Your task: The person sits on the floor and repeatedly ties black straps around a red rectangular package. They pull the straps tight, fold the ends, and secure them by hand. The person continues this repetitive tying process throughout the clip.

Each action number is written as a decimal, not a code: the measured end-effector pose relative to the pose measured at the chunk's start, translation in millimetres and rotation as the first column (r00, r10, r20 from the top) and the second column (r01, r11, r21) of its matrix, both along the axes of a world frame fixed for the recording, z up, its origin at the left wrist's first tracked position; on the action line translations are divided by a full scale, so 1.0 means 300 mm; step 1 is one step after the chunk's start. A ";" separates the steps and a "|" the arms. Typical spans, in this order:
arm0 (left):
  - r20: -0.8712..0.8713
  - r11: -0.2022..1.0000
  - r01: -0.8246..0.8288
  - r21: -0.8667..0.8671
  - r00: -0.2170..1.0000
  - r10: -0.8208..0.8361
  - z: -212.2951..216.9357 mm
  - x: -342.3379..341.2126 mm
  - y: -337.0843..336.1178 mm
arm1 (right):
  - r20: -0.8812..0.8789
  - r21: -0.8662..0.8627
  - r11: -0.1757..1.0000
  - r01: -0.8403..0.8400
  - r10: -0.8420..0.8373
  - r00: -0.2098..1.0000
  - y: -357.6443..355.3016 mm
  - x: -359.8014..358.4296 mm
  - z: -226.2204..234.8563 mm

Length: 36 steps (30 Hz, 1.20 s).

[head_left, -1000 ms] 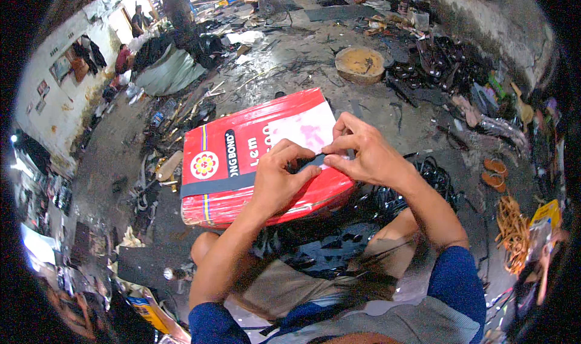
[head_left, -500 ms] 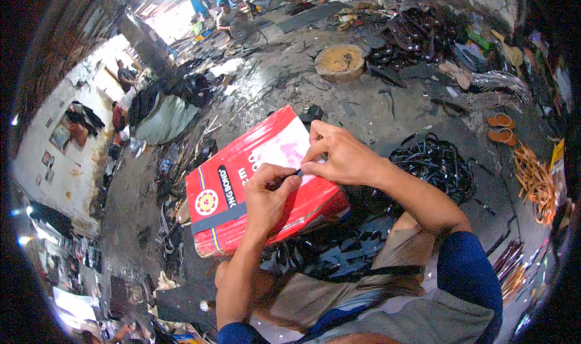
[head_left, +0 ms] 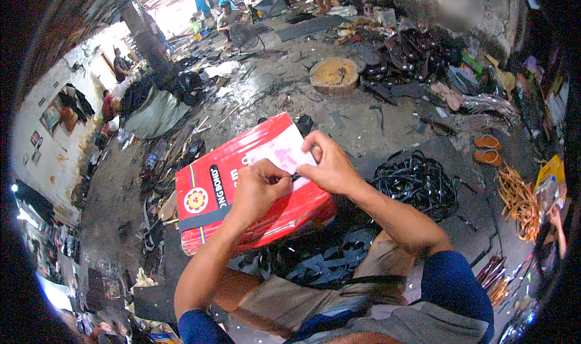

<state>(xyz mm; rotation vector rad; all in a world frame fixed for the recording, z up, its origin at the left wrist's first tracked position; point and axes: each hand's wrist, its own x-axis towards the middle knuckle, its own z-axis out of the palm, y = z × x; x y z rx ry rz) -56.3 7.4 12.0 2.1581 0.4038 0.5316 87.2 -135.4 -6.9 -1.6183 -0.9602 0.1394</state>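
A red box [head_left: 242, 214] with a dark grey band is tilted in front of me, over my legs. On its upper right part lies a white sheet [head_left: 284, 153] with pink stains. My left hand [head_left: 261, 189] is closed, pinching one end of a small black strip [head_left: 295, 176] above the box. From the other side my right hand [head_left: 328, 165] pinches the same strip between thumb and finger. Most of the strip is hidden by the fingers. Black cut pieces [head_left: 321, 262] lie between the box and my legs.
A tangle of black straps [head_left: 417, 183] lies to the right, with orange sandals [head_left: 487, 150] and a bundle of orange strips [head_left: 518, 201] beyond. Farther off are a round wooden block [head_left: 334, 76] and a dark heap [head_left: 411, 56]. Several people are in the background; another person's hand [head_left: 555, 217] shows far right.
My view has shifted slightly, so the box and most things sit a little farther left. Both hands stay pinched at the black strip; my left elbow has moved outward.
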 end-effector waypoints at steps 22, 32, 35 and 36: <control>0.270 0.981 0.095 0.172 0.953 -0.139 -0.088 0.118 0.016 | -0.611 0.038 0.979 -0.200 0.181 0.770 0.021 0.056 -0.041; 0.226 0.977 0.191 0.094 0.952 -0.208 -0.088 0.118 -0.008 | -0.028 -0.110 0.972 0.208 -0.212 0.977 0.117 0.071 -0.095; 0.276 0.969 0.181 0.170 0.935 -0.223 -0.043 0.113 -0.030 | -0.220 -0.072 0.980 0.183 -0.195 0.956 0.153 0.093 -0.187; 0.278 0.973 0.181 0.144 0.936 -0.216 -0.030 0.114 -0.046 | -0.260 -0.067 0.981 0.183 -0.195 0.946 0.163 0.101 -0.241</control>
